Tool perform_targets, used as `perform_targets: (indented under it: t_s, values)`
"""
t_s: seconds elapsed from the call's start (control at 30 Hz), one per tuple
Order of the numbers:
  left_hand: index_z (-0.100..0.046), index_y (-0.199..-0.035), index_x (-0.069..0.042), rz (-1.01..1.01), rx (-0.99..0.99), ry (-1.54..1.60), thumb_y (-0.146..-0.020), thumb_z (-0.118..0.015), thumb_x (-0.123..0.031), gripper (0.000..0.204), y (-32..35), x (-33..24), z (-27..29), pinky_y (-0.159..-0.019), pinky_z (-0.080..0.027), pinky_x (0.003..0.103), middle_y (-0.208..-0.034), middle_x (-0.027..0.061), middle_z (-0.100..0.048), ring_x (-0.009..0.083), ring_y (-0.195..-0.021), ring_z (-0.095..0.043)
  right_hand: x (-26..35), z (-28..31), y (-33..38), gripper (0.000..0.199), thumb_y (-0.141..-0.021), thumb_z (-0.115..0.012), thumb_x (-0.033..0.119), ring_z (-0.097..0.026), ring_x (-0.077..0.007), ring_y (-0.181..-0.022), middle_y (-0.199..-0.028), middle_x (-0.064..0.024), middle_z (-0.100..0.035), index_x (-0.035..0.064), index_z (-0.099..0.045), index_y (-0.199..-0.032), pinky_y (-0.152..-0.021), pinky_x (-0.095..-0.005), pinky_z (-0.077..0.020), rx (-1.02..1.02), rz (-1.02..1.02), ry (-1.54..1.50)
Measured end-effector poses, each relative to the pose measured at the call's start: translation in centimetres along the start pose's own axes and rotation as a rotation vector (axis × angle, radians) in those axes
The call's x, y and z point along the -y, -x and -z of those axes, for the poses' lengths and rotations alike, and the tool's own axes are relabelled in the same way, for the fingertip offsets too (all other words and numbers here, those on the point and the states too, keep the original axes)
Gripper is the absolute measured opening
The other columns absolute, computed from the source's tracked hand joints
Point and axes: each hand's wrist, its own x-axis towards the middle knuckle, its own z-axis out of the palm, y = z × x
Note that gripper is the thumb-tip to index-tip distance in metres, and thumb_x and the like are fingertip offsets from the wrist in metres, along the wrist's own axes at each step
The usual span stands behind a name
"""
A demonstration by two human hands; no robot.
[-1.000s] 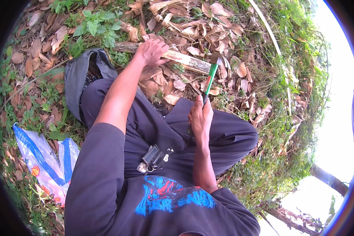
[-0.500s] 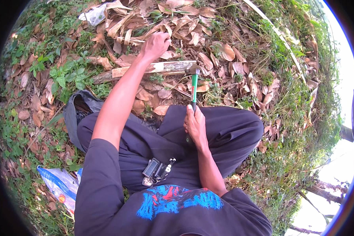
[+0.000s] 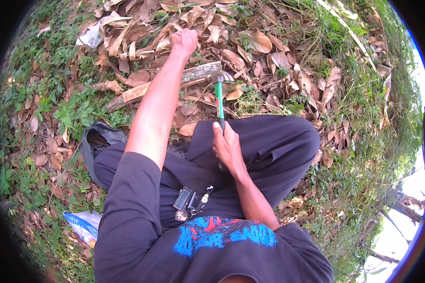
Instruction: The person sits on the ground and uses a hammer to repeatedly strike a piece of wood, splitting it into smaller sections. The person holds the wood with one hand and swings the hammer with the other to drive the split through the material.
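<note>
My right hand (image 3: 227,145) is wrapped round the lower handle of a hammer (image 3: 219,96) with a green and black handle, held above my crossed legs. Its metal head points away from me, at the right end of a narrow wooden board (image 3: 193,74); whether they touch I cannot tell. The board lies slantwise on the ground, partly behind my left forearm. Beyond it, my left hand (image 3: 184,41) is closed over the dry leaves. What its fingers hold, if anything, is hidden.
Dry brown leaves (image 3: 259,42) and green weeds cover the ground. A dark bag-like thing (image 3: 101,141) lies by my left knee, with a blue and white plastic bag (image 3: 84,225) nearer. White plastic (image 3: 90,36) lies far left. Keys and a small device (image 3: 185,198) rest on my lap.
The whole view has shifted, so the ground appears farther left and up. The hammer head has turned slightly, showing more of its right side. My left hand stays closed beyond the board.
</note>
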Motion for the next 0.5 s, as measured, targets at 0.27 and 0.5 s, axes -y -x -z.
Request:
perform_targets:
  t_s: [0.27, 0.5]
  values:
    - [-0.072, -0.081, -0.001, 0.042, -0.042, 0.16, -0.083, -0.057, -0.016, 0.021, -0.5, 4.6, -2.6, -0.055, -0.054, 0.044, -0.08, 0.0207, -0.072, 0.0308, -0.071, -0.072, 0.5, -0.2, 0.2, 0.036, -0.107, -0.051, 0.036, -0.051, -0.0188, -0.052, -0.062, -0.0069, -0.049, 0.0037, -0.046, -0.092, -0.048, -0.0344, -0.041, 0.027, 0.016, 0.096]
    - [-0.075, -0.088, -0.001, -0.009, 0.086, 0.101, -0.085, -0.058, -0.017, 0.023, 0.3, 1.4, -0.6, -0.073, -0.058, 0.05, -0.091, 0.0241, -0.074, 0.0404, -0.086, -0.074, 0.2, 0.2, -0.3, 0.036, -0.107, -0.051, 0.037, -0.048, -0.0094, -0.049, -0.059, 0.0013, -0.047, 0.0053, -0.046, -0.09, -0.045, -0.0295, -0.0403, -0.01, -0.006, 0.079]
